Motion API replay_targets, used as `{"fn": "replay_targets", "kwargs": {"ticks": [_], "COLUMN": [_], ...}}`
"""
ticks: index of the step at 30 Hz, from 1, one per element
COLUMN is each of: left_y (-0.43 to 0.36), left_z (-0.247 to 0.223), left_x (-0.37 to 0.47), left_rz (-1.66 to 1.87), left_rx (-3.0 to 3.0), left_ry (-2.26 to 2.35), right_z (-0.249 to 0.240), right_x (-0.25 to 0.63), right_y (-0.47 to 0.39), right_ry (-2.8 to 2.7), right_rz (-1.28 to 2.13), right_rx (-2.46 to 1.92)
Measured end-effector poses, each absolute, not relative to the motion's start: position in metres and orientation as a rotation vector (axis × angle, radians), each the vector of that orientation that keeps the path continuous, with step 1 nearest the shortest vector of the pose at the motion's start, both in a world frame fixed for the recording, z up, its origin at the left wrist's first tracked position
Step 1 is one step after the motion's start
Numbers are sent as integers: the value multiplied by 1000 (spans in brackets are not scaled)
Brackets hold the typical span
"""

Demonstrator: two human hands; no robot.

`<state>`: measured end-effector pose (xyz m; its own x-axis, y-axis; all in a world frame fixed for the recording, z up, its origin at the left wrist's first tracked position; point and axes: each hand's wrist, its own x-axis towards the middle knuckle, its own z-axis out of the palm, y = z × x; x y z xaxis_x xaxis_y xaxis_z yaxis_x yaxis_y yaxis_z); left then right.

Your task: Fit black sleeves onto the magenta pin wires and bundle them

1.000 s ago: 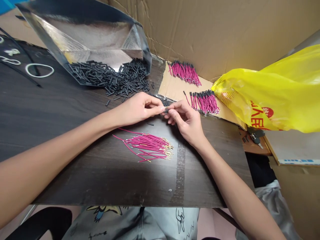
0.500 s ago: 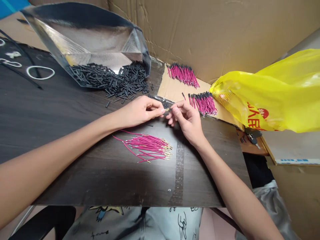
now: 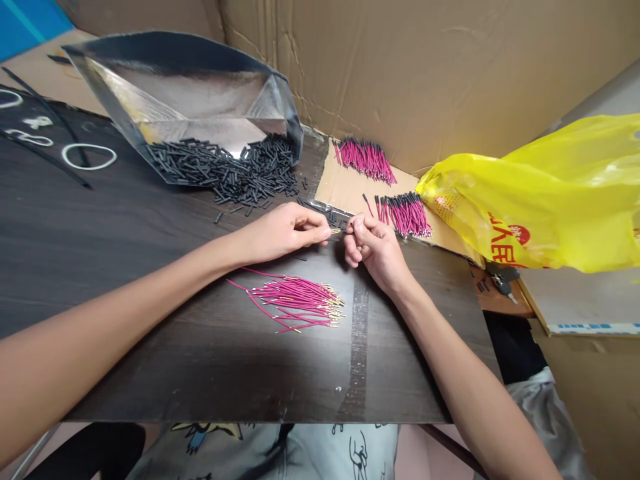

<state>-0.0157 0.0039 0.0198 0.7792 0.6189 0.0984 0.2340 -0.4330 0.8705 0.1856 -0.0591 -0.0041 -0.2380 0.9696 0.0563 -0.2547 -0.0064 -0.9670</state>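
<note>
My left hand [image 3: 293,235] is closed in a pinch on a few thin wires, their gold pin tips [image 3: 335,231] sticking out toward the right. Facing it, my right hand [image 3: 377,250] has its fingers curled, with a short black sleeve [image 3: 350,227] at the fingertips close to those tips. Whether the sleeve touches a pin is too small to tell. Below the hands lies a loose bunch of magenta wires [image 3: 295,297] with gold ends pointing right. Behind them, more short black sleeves [image 3: 225,170] spill from an open silver-lined bag [image 3: 200,87].
On a cardboard sheet [image 3: 337,190] rest two rows of black-capped magenta wires, a back row [image 3: 367,161] and a front row [image 3: 406,215]. A yellow plastic bag [image 3: 560,193] covers the right side. White rubber bands [image 3: 90,157] lie far left; keys [image 3: 504,280] sit right.
My right hand has shifted slightly right, and its fingers are curled more tightly. My left hand keeps its pinch on the wires. The whole view has tilted a little, so things appear lower.
</note>
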Motion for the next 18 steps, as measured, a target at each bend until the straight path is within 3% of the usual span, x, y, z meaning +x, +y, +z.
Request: {"fn": "replay_targets", "kwargs": {"ticks": [18], "left_y": [5], "left_z": [22], "left_x": [-15], "left_rz": [468], "left_rx": [1938], "left_ry": [605], "right_z": [1], "right_x": [186], "right_y": [-61], "right_ry": [-1140], "right_rz": [1582], "right_rx": [-832]}}
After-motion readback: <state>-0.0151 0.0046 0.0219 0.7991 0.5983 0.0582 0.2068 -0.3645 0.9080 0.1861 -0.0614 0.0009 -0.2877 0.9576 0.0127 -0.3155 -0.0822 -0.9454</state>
